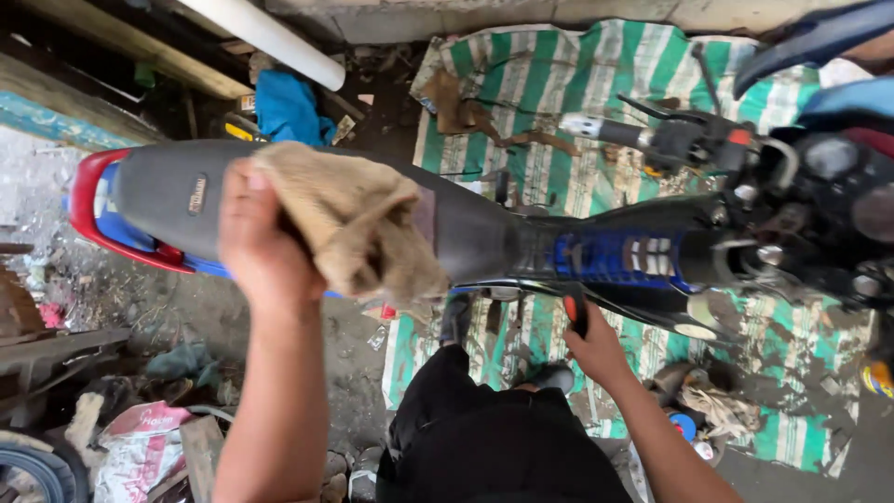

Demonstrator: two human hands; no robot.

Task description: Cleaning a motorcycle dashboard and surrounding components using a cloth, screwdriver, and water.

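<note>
both hands busy: left hand (pixel 264 244) clenched on tan rag (pixel 358 224) over motorcycle seat (pixel 168 191), wiping apparently midway; right hand (pixel 596 346) gripping orange-handled tool (pixel 575 312) beside frame.

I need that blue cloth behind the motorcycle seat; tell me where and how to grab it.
Take the blue cloth at its bunched upper folds, from above. It lies crumpled on the ground beyond the seat, so raised creases give a pinch point; its lower edge hides behind the seat.

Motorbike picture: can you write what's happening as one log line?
left hand: holds tan rag on motorbike seat | right hand: grips orange-handled tool at the bike's side | striped mat underneath
</note>
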